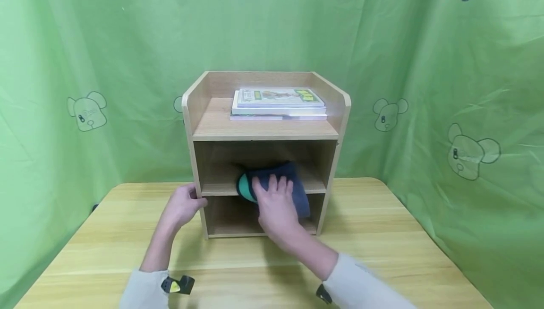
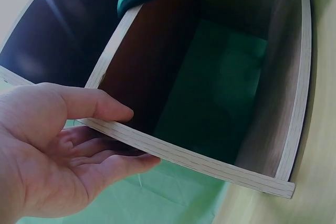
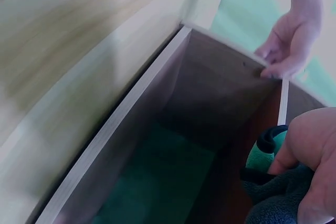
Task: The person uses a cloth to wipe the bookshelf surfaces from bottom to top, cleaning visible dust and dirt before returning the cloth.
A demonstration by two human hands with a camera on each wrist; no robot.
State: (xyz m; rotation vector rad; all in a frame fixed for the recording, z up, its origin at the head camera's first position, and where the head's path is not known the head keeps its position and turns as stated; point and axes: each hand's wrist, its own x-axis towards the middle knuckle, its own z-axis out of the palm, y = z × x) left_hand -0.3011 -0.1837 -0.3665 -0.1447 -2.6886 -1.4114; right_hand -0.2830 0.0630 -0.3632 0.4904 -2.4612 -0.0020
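Observation:
A small wooden shelf (image 1: 265,137) stands upright on the table. My left hand (image 1: 182,206) grips the front edge of its left side panel, near the middle board; in the left wrist view the thumb (image 2: 97,103) lies inside the panel and the fingers outside. At the middle opening my right hand (image 1: 278,210) holds a dark blue cloth (image 1: 301,199) with a green part (image 1: 244,187) and black edging. The cloth overlaps the middle board's front edge and hangs down before the lower compartment. In the right wrist view its surface looks like towelling, and my right hand (image 3: 315,156) hides part of it.
Several thin books (image 1: 278,105) lie stacked on the shelf's top board, between raised sides. The light wooden table (image 1: 374,233) extends on both sides of the shelf. A green patterned curtain (image 1: 127,63) hangs behind and at both sides.

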